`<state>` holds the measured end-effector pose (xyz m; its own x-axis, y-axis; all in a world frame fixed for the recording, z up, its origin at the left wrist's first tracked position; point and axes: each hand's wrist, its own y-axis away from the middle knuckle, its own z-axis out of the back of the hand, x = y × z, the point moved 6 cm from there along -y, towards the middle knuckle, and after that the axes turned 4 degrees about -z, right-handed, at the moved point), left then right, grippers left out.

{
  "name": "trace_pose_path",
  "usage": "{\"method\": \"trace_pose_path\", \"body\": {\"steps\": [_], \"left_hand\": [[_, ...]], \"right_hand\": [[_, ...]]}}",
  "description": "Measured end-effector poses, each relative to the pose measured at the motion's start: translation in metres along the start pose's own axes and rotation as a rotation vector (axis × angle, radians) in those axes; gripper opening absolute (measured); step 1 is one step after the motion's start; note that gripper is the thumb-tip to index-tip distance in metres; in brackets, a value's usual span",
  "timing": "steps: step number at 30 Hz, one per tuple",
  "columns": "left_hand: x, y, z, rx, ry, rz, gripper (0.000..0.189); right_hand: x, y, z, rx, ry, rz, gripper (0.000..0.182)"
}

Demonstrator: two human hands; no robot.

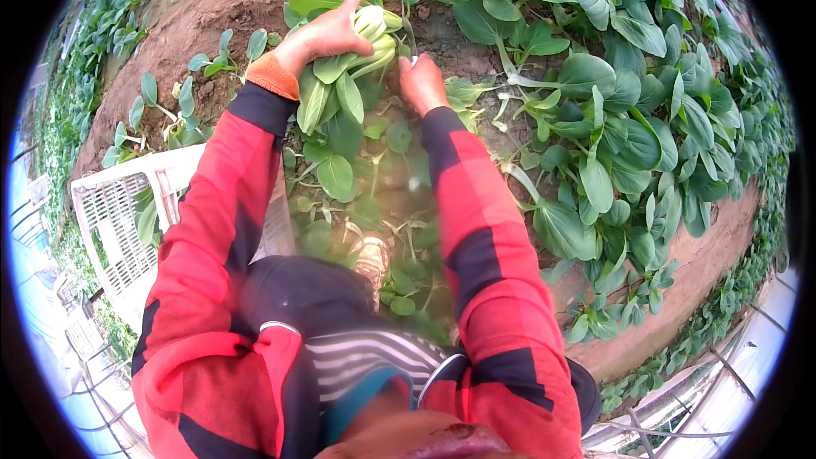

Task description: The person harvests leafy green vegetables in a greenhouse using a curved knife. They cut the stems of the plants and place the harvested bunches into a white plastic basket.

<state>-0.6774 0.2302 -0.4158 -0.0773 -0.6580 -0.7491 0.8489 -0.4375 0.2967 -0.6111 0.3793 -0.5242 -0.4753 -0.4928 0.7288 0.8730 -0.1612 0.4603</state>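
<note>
In the head view, my left hand (335,29) is wrapped around a bunch of bok choy (376,44), its pale stalk bases turned to the right and its green leaves hanging down towards me. Just right of those bases, my right hand (422,81) grips a knife; its narrow metal blade (410,35) points away from me, beside the stalks. Part of the knife's handle is hidden in the fingers. The blade and the bunch lie close together; whether they touch I cannot tell.
Dense bok choy plants (628,115) grow on the right. A white plastic crate (121,229) with leaves inside stands at my left. Small plants (182,111) grow in bare soil beyond it. Loose leaves and cut stalks lie around my shoe (371,258).
</note>
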Motion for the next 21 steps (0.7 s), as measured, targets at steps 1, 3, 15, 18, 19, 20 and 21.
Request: {"method": "trace_pose_path", "body": {"steps": [1, 3, 15, 18, 19, 20, 21], "left_hand": [[0.017, -0.005, 0.002, -0.009, -0.029, 0.109, 0.100], [0.033, -0.011, 0.002, 0.012, 0.016, 0.185, 0.099], [0.013, 0.057, -0.037, -0.213, -0.019, 0.195, 0.087], [-0.021, 0.089, -0.064, -0.196, 0.026, 0.092, 0.085], [-0.026, 0.100, -0.073, -0.173, 0.029, 0.017, 0.086], [-0.030, 0.108, -0.083, -0.149, 0.035, -0.064, 0.086], [-0.028, 0.116, -0.096, -0.099, 0.018, -0.034, 0.088]], "right_hand": [[0.006, 0.004, 0.002, 0.046, 0.054, -0.018, 0.036], [0.012, 0.003, 0.008, 0.063, 0.124, 0.037, 0.037], [-0.011, 0.041, 0.036, 0.022, -0.315, -0.004, 0.041], [-0.007, 0.051, 0.044, 0.062, -0.911, 0.026, 0.052], [-0.003, 0.054, 0.043, 0.091, -0.985, 0.000, 0.053], [0.001, 0.056, 0.043, 0.116, -1.055, -0.026, 0.054], [0.004, 0.060, 0.044, 0.170, -1.010, -0.049, 0.051]]}}
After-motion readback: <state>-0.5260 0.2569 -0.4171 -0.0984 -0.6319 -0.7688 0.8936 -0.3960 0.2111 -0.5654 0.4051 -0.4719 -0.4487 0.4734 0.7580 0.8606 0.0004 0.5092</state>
